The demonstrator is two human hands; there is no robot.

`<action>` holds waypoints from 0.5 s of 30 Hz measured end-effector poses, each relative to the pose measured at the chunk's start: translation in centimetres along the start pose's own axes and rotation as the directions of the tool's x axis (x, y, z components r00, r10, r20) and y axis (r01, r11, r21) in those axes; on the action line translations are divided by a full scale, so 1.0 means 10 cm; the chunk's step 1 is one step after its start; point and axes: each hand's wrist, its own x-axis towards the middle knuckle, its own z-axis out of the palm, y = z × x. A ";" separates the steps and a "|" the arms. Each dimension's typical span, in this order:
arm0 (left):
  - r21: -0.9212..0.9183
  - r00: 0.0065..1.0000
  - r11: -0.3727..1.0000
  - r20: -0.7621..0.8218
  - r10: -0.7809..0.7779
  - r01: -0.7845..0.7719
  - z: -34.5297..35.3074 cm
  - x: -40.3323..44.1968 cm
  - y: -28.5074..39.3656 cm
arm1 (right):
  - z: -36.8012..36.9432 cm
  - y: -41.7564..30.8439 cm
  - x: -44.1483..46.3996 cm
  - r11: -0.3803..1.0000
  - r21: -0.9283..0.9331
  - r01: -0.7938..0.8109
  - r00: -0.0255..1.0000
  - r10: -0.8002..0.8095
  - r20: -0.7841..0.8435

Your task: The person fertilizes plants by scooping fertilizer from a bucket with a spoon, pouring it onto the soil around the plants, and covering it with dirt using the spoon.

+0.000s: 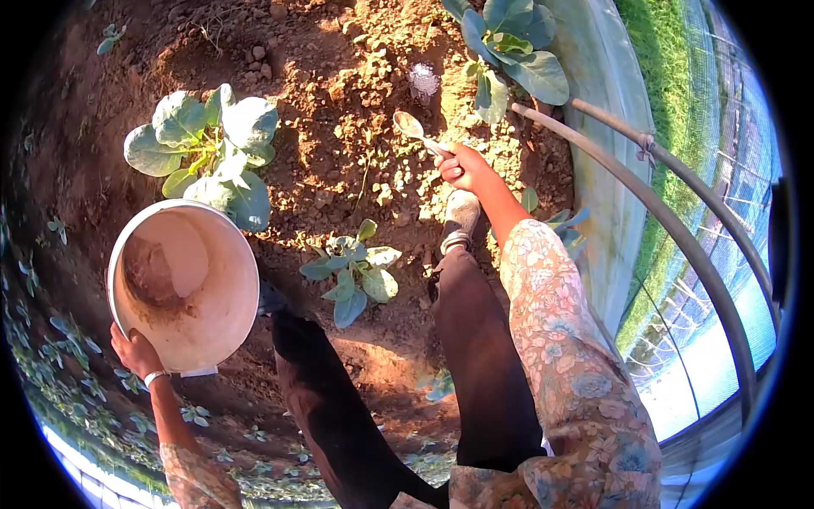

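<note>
My right hand [459, 165] is wrapped round the handle of a metal spoon [409, 125], held out over the soil. The spoon's bowl looks empty, though glare makes this hard to judge. Just beyond it, a small heap of white granules [423, 82] lies on the ground. At the left, my left hand [136, 349] grips the side of a white bucket [216, 318], which is tilted so that its inside shows. Pale material [165, 263] lies in the bottom of the bucket; its kind I cannot tell.
Leafy plants grow around me: a large one [182, 136] beyond the bucket, a smaller one [348, 270] between my feet, another [513, 47] at the upper right. Bent poles [661, 199] and plastic sheeting [615, 93] border the bed on the right. My shoe [460, 214] stands below my right hand.
</note>
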 end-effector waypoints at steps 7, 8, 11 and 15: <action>0.010 1.000 1.000 -0.007 -0.010 0.010 0.02 0.08 -0.14 | 0.54 0.41 0.09 -0.133 -0.952 0.274 0.647 -0.707 0.285; 0.011 1.000 1.000 -0.004 -0.007 0.007 -0.01 0.09 -0.12 | 0.79 0.33 0.18 -0.263 -0.916 0.304 0.594 -0.699 0.398; 0.003 1.000 1.000 -0.016 -0.018 0.018 0.07 0.11 -0.29 | 1.45 0.17 0.40 -0.334 -0.894 0.298 0.580 -0.681 0.448; 0.040 0.998 0.998 0.003 -0.058 0.058 0.12 0.14 -0.35 | 1.53 -0.10 0.82 -0.523 -0.850 0.055 0.627 -0.645 0.437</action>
